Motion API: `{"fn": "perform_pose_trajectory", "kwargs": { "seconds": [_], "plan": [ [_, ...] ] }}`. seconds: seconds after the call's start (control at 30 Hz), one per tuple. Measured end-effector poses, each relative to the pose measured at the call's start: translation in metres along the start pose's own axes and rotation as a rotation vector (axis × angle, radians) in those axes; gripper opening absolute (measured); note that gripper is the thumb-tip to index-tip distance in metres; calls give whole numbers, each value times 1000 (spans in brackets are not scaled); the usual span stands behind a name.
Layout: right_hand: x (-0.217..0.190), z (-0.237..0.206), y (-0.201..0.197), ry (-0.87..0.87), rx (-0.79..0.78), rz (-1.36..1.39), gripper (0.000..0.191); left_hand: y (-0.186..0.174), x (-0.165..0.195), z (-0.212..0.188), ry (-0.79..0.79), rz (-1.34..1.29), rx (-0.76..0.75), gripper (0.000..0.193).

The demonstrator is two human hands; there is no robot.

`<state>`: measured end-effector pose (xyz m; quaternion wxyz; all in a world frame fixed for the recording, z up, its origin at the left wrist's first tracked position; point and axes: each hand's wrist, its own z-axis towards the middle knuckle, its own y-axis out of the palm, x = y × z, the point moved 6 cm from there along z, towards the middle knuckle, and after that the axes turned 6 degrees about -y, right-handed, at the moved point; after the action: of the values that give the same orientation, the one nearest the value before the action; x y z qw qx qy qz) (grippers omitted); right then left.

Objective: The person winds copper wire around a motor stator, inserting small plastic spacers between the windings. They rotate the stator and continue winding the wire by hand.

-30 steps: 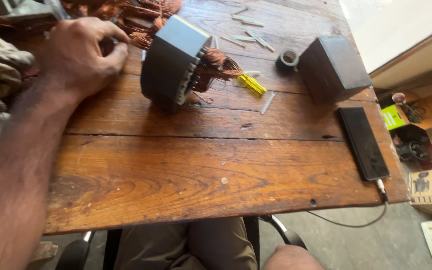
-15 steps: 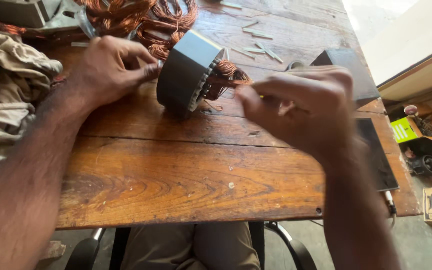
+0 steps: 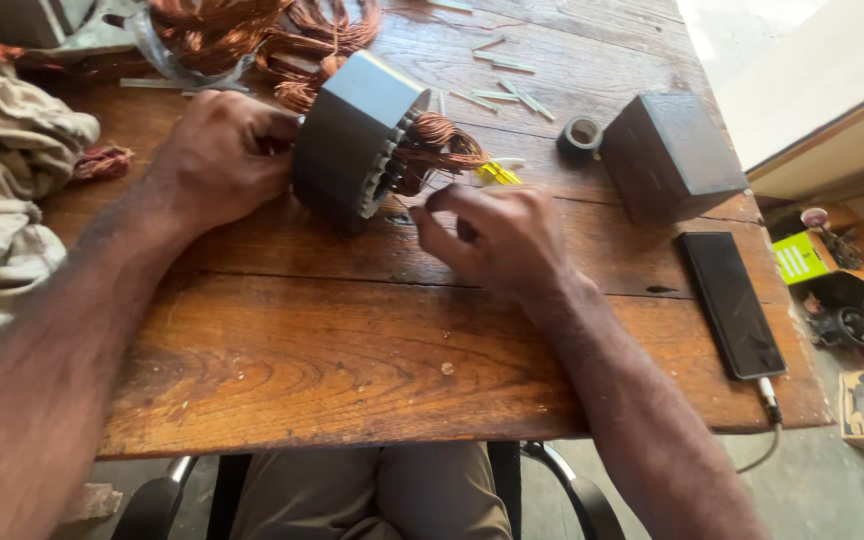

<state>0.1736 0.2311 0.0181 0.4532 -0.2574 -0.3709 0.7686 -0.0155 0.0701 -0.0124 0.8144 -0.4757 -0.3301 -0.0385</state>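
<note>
Worn wooden table (image 3: 352, 340): left hand (image 3: 217, 155) clasps heavy steel stator (image 3: 352, 140) by rim; right hand (image 3: 497, 235) fingers pinched near springy copper coils (image 3: 437, 145), contents unclear.

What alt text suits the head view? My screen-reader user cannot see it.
A person's left hand steadies a grey motor stator on a wooden table while the right hand works at its copper windings. A phone lies to the right.

Two bare forearms, no sleeves, watch or rings in view; the left hand (image 3: 217, 160) and right hand (image 3: 497, 238) are ungloved; below the table edge, the lap shows khaki-olive trousers (image 3: 372, 495).
</note>
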Motion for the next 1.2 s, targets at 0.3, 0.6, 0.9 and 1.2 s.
{"fn": "perform_pose_trajectory", "kwargs": {
  "seconds": [0.3, 0.6, 0.9, 1.2],
  "plan": [
    [1, -6, 12, 4, -19, -121, 15, -4, -2, -4, -310, -570, -119, 18],
    [0, 0, -1, 39, 118, -178, 7, -19, -3, -2, -42, -359, 233, 22],
    [-3, 3, 4, -3, 25, -95, 12, -15, -22, 3, -175, -128, 108, 35],
    [-6, 4, 15, 4, -7, -155, 14, 1, -19, 2, -129, -99, -34, 40]
  ]
}}
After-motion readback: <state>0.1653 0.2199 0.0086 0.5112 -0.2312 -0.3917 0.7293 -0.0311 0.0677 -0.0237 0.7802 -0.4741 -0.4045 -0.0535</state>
